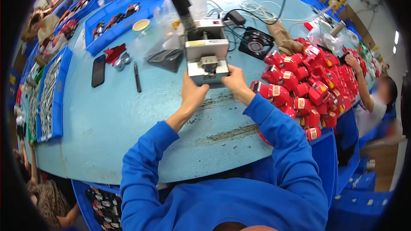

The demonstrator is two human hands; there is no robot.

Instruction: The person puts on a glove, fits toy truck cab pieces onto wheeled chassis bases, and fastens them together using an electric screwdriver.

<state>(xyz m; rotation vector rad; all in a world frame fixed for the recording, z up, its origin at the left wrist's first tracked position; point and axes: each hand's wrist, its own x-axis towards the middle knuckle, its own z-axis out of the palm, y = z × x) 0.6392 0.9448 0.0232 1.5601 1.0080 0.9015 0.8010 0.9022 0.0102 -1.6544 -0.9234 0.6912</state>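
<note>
A grey-white bench machine with a metal fixture at its front stands at the upper middle of the blue table. My left hand is at its front left corner, thumb pointing inward, the other fingers partly hidden along its side. At the front right corner is my right hand, its thumb at the front edge and its fingers against the side. Both hands appear to grip the machine's base. To the right lies a big pile of red plastic parts, close to my right forearm.
Left of the machine are a phone, a black pen, metal balls and a red cloth piece. Blue trays stand farther left. Behind are a black fan and cables. Other people sit at both sides.
</note>
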